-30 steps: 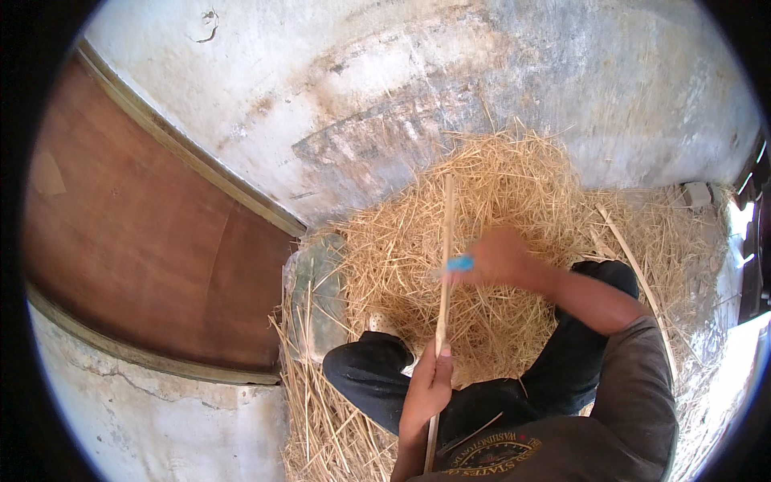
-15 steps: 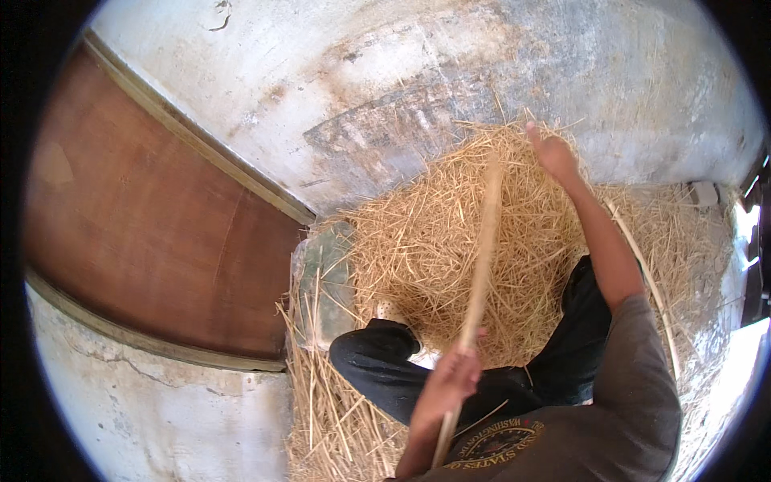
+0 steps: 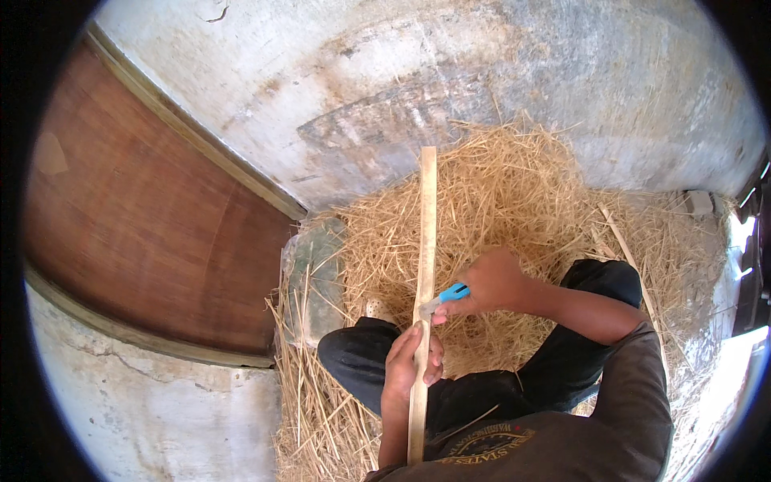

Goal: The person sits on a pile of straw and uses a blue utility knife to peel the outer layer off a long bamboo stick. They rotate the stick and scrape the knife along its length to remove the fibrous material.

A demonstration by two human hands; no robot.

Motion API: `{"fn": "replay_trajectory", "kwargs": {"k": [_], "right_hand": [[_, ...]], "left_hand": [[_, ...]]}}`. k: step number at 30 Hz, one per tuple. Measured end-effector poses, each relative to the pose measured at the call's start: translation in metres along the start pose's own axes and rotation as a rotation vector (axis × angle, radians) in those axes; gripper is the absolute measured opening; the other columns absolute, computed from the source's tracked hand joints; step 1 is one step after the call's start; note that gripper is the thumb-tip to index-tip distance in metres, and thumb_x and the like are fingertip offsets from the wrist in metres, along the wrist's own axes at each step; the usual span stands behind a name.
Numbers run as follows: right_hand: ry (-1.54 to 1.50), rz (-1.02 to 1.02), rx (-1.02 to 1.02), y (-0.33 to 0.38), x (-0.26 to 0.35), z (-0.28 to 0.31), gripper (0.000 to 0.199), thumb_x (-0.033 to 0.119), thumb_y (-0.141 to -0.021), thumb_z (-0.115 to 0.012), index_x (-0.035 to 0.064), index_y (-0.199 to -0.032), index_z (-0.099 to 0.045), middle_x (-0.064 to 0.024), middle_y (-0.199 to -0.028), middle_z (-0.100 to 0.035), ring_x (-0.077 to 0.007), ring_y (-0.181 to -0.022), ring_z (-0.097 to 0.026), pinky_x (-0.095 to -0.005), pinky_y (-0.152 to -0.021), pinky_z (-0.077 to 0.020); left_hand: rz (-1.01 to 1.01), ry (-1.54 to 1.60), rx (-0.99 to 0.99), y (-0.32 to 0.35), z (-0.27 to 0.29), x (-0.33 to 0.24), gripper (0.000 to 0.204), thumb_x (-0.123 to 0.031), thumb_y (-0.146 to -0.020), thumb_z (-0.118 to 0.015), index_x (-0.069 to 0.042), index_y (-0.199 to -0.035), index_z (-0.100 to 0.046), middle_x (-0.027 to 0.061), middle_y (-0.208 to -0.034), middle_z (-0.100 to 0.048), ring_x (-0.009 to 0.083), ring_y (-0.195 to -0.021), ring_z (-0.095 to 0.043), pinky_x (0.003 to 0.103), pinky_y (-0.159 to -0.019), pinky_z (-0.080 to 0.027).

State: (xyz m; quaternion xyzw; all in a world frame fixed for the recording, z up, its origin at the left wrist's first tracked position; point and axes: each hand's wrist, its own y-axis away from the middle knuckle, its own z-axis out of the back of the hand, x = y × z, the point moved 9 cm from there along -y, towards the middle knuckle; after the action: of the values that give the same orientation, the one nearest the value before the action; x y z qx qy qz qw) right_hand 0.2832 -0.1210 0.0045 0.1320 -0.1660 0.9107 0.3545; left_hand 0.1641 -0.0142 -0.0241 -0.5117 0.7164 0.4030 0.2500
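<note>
A long, straight, pale wooden strip (image 3: 427, 217) stands nearly upright in the picture, its lower end close to my shirt. My left hand (image 3: 413, 359) is wrapped round its lower part, thumb on top. My right hand (image 3: 491, 281) grips a blue-handled utility knife (image 3: 454, 292). The knife's metal end touches the strip just above my left fingers. Most of the knife's handle is hidden in my right palm.
I sit with knees bent over a thick heap of straw (image 3: 514, 193) against a stained wall (image 3: 385, 64). A greenish stone block (image 3: 313, 273) and a brown door panel (image 3: 152, 217) lie to the left. Another thin pole (image 3: 622, 237) rests on straw at right.
My right hand has come down from the wall side of the straw to the strip, and the knife now shows against it. The strip has tilted left to near upright.
</note>
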Motion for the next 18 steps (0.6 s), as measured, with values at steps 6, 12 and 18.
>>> {"fn": "replay_trajectory", "kwargs": {"k": [6, 12, 18], "right_hand": [[-0.005, -0.065, -0.239, -0.013, -0.035, 0.004, 0.076, 0.083, -0.067, -0.050, 0.0094, -0.054, -0.061, -0.0075, -0.042, -0.048, -0.0244, -0.038, -0.052, -0.0371, -0.039, -0.0378], [0.077, -0.107, -0.159, -0.019, -0.036, 0.027, 0.076, 0.083, -0.067, -0.051, 0.0090, -0.051, -0.057, -0.0063, -0.042, -0.046, -0.0247, -0.038, -0.051, -0.0373, -0.040, -0.0378], [0.161, 0.019, -0.263, -0.019, -0.039, 0.022, 0.075, 0.084, -0.063, -0.053, 0.0107, -0.049, -0.054, -0.0059, -0.043, -0.046, -0.0244, -0.038, -0.049, -0.0381, -0.040, -0.0364]], "left_hand": [[0.067, 0.225, 0.112, -0.006, -0.001, 0.017, 0.041, -0.029, -0.102, -0.034, 0.003, -0.125, -0.045, 0.0015, -0.056, -0.041, 0.0055, -0.032, -0.028, 0.021, -0.031, -0.027], [0.100, 0.278, 0.123, -0.006, 0.001, 0.026, 0.040, -0.030, -0.103, -0.033, 0.001, -0.124, -0.046, -0.0008, -0.056, -0.038, 0.0039, -0.033, -0.024, 0.020, -0.032, -0.025], [0.112, 0.279, 0.116, -0.002, 0.004, 0.032, 0.039, -0.030, -0.103, -0.032, 0.001, -0.121, -0.047, -0.0003, -0.055, -0.040, 0.0033, -0.031, -0.028, 0.020, -0.030, -0.026]]}}
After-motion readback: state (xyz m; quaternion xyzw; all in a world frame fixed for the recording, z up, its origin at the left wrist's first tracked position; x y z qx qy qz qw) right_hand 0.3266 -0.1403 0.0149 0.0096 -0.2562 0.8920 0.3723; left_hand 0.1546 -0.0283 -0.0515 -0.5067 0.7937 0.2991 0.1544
